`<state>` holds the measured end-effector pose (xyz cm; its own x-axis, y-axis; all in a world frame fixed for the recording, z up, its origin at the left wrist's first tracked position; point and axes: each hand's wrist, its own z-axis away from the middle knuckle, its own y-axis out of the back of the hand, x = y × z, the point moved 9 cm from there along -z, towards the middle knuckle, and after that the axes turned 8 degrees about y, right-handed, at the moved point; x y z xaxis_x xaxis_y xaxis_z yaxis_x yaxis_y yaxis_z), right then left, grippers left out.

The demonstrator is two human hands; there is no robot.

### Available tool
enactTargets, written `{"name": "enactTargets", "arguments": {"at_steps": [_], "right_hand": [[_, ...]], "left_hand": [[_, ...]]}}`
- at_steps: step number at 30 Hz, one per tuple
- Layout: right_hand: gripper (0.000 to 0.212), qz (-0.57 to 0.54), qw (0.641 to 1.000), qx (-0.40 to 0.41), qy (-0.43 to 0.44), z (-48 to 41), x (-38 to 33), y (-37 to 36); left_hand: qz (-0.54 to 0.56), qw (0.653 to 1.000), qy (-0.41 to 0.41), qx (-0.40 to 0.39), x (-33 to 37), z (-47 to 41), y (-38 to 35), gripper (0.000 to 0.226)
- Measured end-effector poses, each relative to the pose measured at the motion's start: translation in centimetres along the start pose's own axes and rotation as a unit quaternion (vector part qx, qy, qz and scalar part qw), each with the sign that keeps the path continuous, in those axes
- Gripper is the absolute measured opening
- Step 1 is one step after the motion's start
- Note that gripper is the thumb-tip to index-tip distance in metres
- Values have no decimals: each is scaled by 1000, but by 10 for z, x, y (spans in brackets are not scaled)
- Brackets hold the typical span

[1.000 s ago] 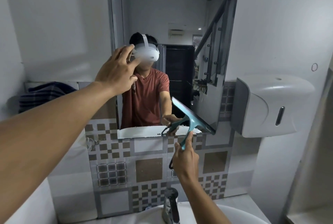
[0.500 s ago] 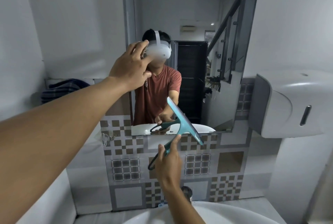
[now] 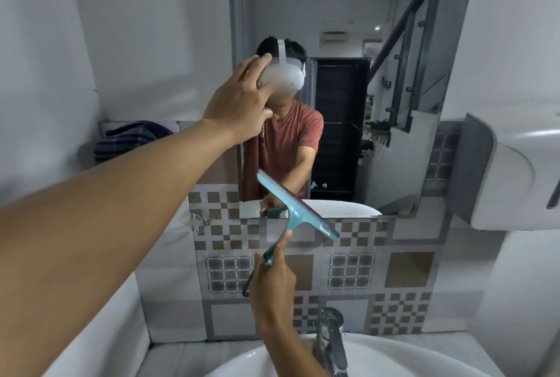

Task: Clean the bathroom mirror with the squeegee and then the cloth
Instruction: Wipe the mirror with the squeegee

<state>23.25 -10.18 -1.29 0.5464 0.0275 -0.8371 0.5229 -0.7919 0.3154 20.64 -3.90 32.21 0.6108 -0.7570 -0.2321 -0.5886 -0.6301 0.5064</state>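
Observation:
The wall mirror [image 3: 339,12] hangs above a patterned tile band. My left hand [image 3: 239,103] rests at its left side with the back toward me, fingers apart, and nothing visible in it. My right hand [image 3: 272,282] grips the handle of a teal squeegee [image 3: 303,213]. Its blade is tilted and crosses the mirror's bottom edge left of centre, partly over the tiles. A dark striped cloth [image 3: 130,137] lies folded on the ledge left of the mirror. In the mirror's reflection, a reddish strip hangs below my left hand; I cannot tell what it is.
A white sink [image 3: 242,358] with a chrome faucet [image 3: 330,337] sits directly below my right arm. A white wall dispenser [image 3: 515,170] juts out at the right of the mirror. White walls close in on both sides.
The squeegee has slid from the mirror's lower right corner leftward along the bottom edge and dropped partly onto the tiles. My left hand stays at the mirror's left side.

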Motion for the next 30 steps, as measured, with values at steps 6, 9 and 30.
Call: {"name": "enactTargets", "arguments": {"at_steps": [6,9,30], "right_hand": [[79,104,991,-72,34,14,-9,-5],[82,142,986,-85,32,16,-4,-3],[65,236,958,-156,45,26,-1,51]], "left_hand": [[8,1000,6,17,1,10,-6,68],[17,1000,8,16,1,13,-7,72],[29,999,23,-22,14,48,-23,67]]}}
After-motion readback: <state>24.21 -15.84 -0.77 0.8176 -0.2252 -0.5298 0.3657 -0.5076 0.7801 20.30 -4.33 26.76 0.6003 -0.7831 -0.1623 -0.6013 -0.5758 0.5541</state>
